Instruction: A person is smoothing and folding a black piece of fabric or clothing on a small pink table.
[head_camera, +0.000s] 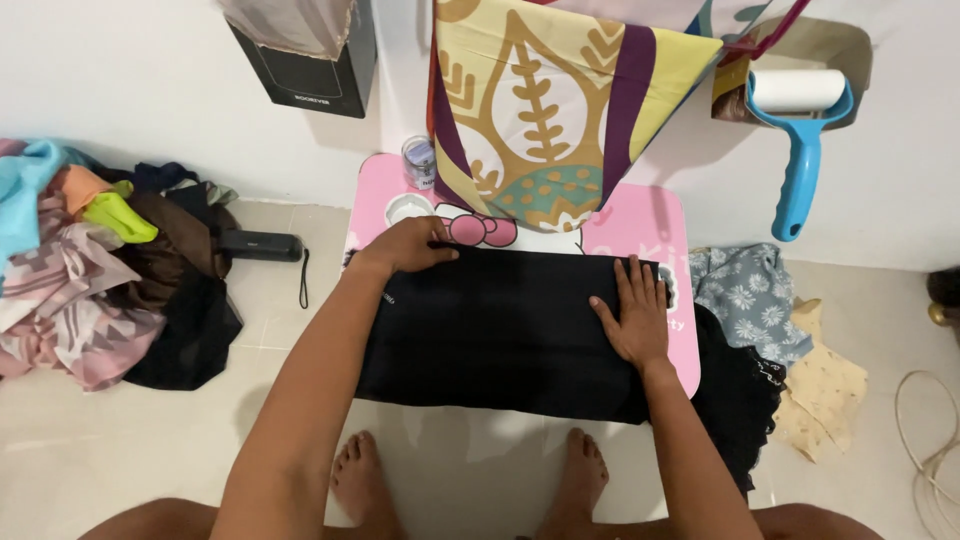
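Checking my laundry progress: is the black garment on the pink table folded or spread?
Folded: black garment lies as a neat rectangle under both hands.

pink table (640, 225) — black cloth (500, 330) | small jar (419, 162) | white lid (408, 208)
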